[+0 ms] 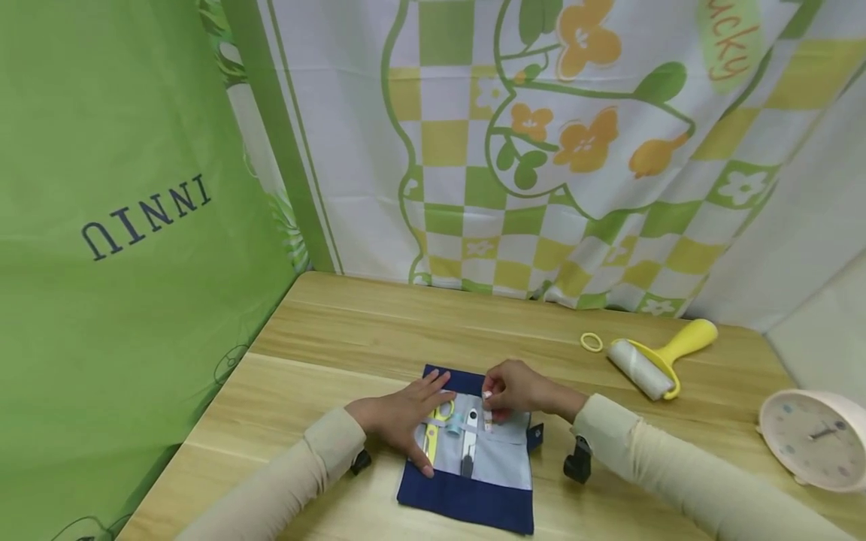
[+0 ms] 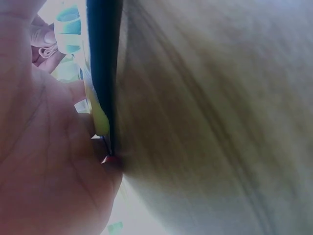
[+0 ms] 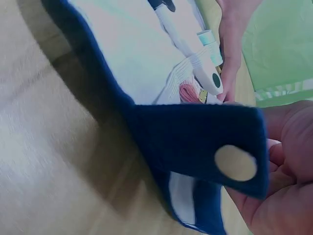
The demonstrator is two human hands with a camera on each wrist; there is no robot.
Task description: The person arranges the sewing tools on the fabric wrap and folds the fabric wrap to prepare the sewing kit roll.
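Observation:
A navy-edged fabric tool roll (image 1: 501, 469) lies unfolded on the table, grey inside. My left hand (image 1: 413, 413) rests spread over its left side, fingers on the cloth beside yellow scissors (image 1: 431, 443). At the upper right of the roll, my right hand (image 1: 516, 387) pinches a small coiled tape measure (image 3: 188, 92), pale with reddish marks, at the elastic band. Between the hands, a light blue spool-like cylinder (image 1: 454, 424) and a slim white tool (image 1: 470, 436) with a dark grey end sit under the band. A navy snap tab (image 3: 195, 142) sticks out near my right wrist.
Toward the back right lie a yellow-handled lint roller (image 1: 649, 364) and a yellow ring (image 1: 591, 342). A pale round clock (image 1: 812, 439) stands at the right edge. Green cloth (image 1: 135, 315) hangs along the left side, and a patterned curtain (image 1: 514, 188) hangs behind the wooden table (image 1: 352, 315).

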